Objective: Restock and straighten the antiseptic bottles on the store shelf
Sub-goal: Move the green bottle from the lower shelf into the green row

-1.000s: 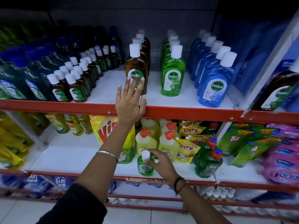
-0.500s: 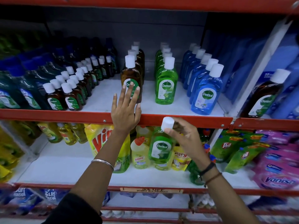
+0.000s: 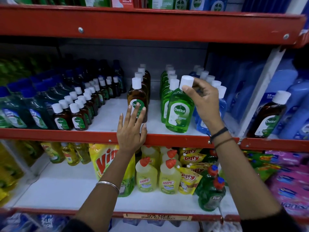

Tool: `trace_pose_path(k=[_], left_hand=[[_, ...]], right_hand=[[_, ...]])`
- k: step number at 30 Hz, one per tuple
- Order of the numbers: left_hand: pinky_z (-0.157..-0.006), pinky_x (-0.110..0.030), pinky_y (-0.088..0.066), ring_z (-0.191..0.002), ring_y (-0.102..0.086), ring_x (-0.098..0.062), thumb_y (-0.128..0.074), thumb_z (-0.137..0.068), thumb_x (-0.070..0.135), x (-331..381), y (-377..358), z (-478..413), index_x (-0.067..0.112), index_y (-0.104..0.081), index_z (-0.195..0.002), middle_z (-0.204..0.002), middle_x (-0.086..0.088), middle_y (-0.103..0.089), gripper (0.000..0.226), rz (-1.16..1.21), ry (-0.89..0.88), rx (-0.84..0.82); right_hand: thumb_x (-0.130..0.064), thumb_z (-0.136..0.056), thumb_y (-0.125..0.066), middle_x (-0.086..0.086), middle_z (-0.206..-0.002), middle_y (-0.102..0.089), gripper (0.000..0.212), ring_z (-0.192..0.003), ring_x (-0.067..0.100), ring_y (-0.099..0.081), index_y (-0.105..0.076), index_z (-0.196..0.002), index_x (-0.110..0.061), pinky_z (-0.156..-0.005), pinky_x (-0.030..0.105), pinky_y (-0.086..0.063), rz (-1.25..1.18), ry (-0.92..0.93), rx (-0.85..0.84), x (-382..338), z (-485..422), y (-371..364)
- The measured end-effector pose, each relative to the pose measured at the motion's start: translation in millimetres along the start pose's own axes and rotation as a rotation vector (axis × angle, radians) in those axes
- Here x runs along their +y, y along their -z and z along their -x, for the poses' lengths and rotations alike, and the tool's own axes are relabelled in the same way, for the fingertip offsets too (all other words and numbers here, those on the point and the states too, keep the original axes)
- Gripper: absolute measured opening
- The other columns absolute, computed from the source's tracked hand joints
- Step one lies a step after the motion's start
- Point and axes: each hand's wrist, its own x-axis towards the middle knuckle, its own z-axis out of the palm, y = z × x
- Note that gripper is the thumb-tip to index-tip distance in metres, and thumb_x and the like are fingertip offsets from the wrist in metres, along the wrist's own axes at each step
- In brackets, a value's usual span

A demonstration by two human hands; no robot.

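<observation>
**Green bottle going in at the head of its row**

Green Dettol bottle [image 3: 179, 109] pinched by its white cap [image 3: 186, 82], tilted a little, base at or just above the white shelf board [image 3: 115, 118] near the red front lip [image 3: 66, 134]; contact with the board not clear. Right hand [image 3: 203, 101] grasping the cap from the right, fingertips wrapped round its neck. Directly behind, a row of green bottles [image 3: 168, 81] running back to the grey wall; just to the right, a blue row [image 3: 215, 86], partly hidden by the wrist. To the left, across a bare gap, the brown Dettol bottle [image 3: 137, 99] fronting its own file, with the left hand [image 3: 132, 129] flat and unclenched against its label, fingers spread, holding nothing, only steadying. Further left, small brown bottles [image 3: 78, 108] in two slanting lines.

Best done, by judgement: lower until the base sits flat, straighten upright, square the label to the aisle, then slide back to touch the bottle behind, in line with the brown front bottle. Grip by the cap gives little control over swing, so a slow set-down; care for the blue neighbours at the knuckles.
</observation>
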Motion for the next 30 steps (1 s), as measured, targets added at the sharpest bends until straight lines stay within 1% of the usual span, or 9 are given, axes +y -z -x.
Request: trace_pose_path(k=[4, 7, 14, 17, 19, 22, 26, 28, 30], left_hand=[[-0.116, -0.047, -0.023, -0.149, -0.014, -0.015, -0.035, -0.094, 0.033, 0.8, 1.5, -0.6, 0.030, -0.018, -0.152, -0.156, 0.001, -0.027, 0.060, 0.006, 0.009, -0.008], [-0.117, -0.045, -0.021, -0.149, -0.013, -0.015, -0.034, -0.095, 0.033, 0.7, 1.2, -0.5, 0.031, -0.017, -0.152, -0.156, 0.001, -0.026, 0.060, 0.003, 0.007, -0.012], [-0.116, -0.046, -0.022, -0.149, -0.014, -0.015, -0.035, -0.095, 0.033, 2.6, 3.3, -1.0, 0.030, -0.018, -0.152, -0.156, 0.000, -0.027, 0.059, -0.004, 0.015, -0.026], [-0.114, -0.049, -0.027, -0.147, -0.018, -0.017, -0.035, -0.095, 0.033, 5.4, 5.6, -2.4, 0.027, -0.023, -0.151, -0.155, -0.001, -0.030, 0.058, -0.001, 0.020, -0.027], [-0.113, -0.050, -0.028, -0.147, -0.020, -0.018, -0.035, -0.095, 0.032, 6.8, 6.6, -2.6, 0.025, -0.025, -0.150, -0.154, -0.002, -0.031, 0.057, -0.001, 0.017, -0.024], [-0.112, -0.050, -0.028, -0.145, -0.024, -0.020, -0.035, -0.095, 0.031, 7.9, 6.1, -2.6, 0.021, -0.032, -0.148, -0.153, -0.005, -0.036, 0.054, -0.001, 0.020, -0.011], [-0.111, -0.052, -0.030, -0.144, -0.028, -0.024, -0.034, -0.095, 0.031, 8.1, 4.3, -1.8, 0.018, -0.036, -0.146, -0.151, -0.010, -0.041, 0.054, 0.008, 0.031, -0.001], [-0.111, -0.053, -0.030, -0.142, -0.032, -0.027, -0.034, -0.095, 0.031, 7.9, 4.6, -1.6, 0.017, -0.038, -0.146, -0.150, -0.011, -0.042, 0.053, 0.004, 0.028, 0.008], [-0.111, -0.053, -0.030, -0.141, -0.035, -0.029, -0.034, -0.095, 0.031, 8.4, 5.0, -1.7, 0.015, -0.041, -0.144, -0.149, -0.012, -0.044, 0.052, -0.007, 0.025, 0.016]], right_hand=[[-0.024, -0.082, -0.072, 0.002, -0.096, -0.072, 0.031, -0.075, 0.001, -0.061, -0.068, -0.110, -0.013, -0.074, 0.025, -0.054, 0.068, -0.048, -0.066, 21.5, 0.7, -8.2], [-0.022, -0.082, -0.073, 0.007, -0.099, -0.073, 0.033, -0.079, 0.008, -0.062, -0.068, -0.112, -0.010, -0.078, 0.031, -0.056, 0.093, -0.072, -0.103, 29.9, 3.0, -10.6], [-0.026, -0.080, -0.073, 0.004, -0.103, -0.074, 0.038, -0.088, 0.013, -0.068, -0.068, -0.115, -0.011, -0.084, 0.029, -0.057, 0.148, -0.074, -0.159, 29.4, -1.0, -9.2], [-0.029, -0.079, -0.074, -0.001, -0.105, -0.071, 0.045, -0.091, 0.000, -0.066, -0.064, -0.120, -0.012, -0.084, 0.021, -0.055, 0.168, -0.077, -0.158, 24.6, 1.4, -1.3], [-0.033, -0.080, -0.073, -0.009, -0.106, -0.068, 0.051, -0.096, -0.008, -0.063, -0.058, -0.126, -0.018, -0.082, 0.012, -0.051, 0.165, -0.044, -0.101, 19.4, 6.2, 12.1], [-0.035, -0.086, -0.067, -0.013, -0.113, -0.066, 0.044, -0.108, 0.003, -0.063, -0.057, -0.127, -0.024, -0.086, 0.018, -0.052, 0.147, 0.090, 0.069, 9.9, 15.5, 46.8], [-0.027, -0.092, -0.061, -0.003, -0.116, -0.068, 0.034, -0.110, 0.012, -0.065, -0.060, -0.123, -0.015, -0.088, 0.025, -0.054, 0.181, 0.254, 0.402, 9.1, 14.9, 107.4], [-0.024, -0.092, -0.061, 0.004, -0.116, -0.068, 0.029, -0.109, 0.017, -0.065, -0.061, -0.120, -0.015, -0.091, 0.034, -0.054, 0.215, 0.253, 0.554, 18.8, 11.8, 141.7], [-0.021, -0.093, -0.060, 0.010, -0.119, -0.064, 0.029, -0.111, 0.022, -0.062, -0.060, -0.120, -0.011, -0.095, 0.031, -0.050, 0.335, 0.212, 0.619, 32.7, 10.6, 172.4]])
